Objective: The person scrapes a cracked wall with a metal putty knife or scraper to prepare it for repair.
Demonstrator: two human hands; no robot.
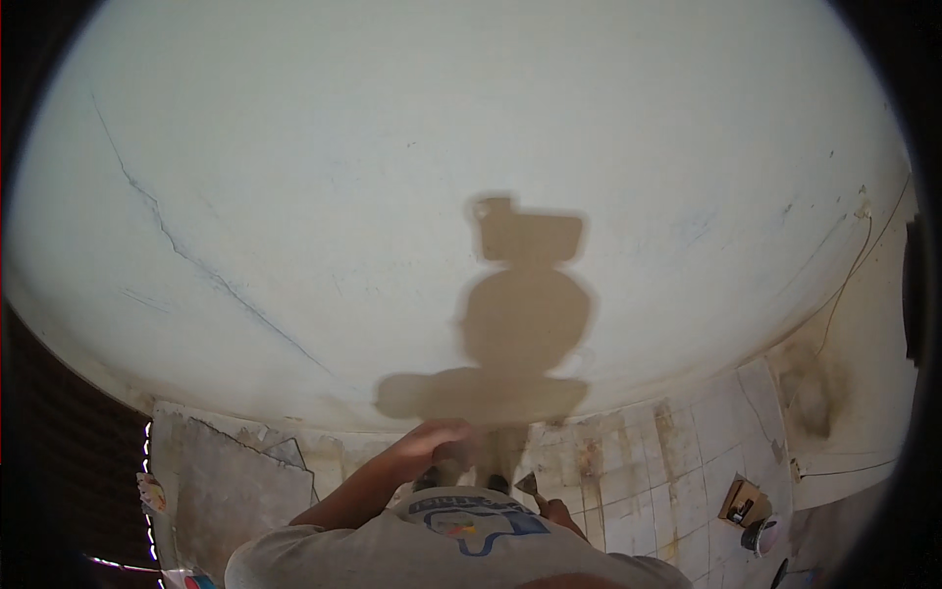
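A grey printed T-shirt (461, 545) is closest, its wearer facing a pale wall (343, 196). Past the shirt's edge I see the right hand (557, 512), fingers closed round the handle of a small scraper (529, 484); the blade pokes out ahead of that grip, angled a little to its left, above the stained floor tiles (628, 481). Farther left of the grip, the left hand (440, 436) is raised in front of the body, and I can't tell whether it's pinching anything. Well off to the grip's right sit a brown box (743, 501) and, just beside it, a round tub (759, 536). Beyond the grip, a shadow (530, 319) falls on the wall, and a long crack (221, 283) runs down it, far to the left.
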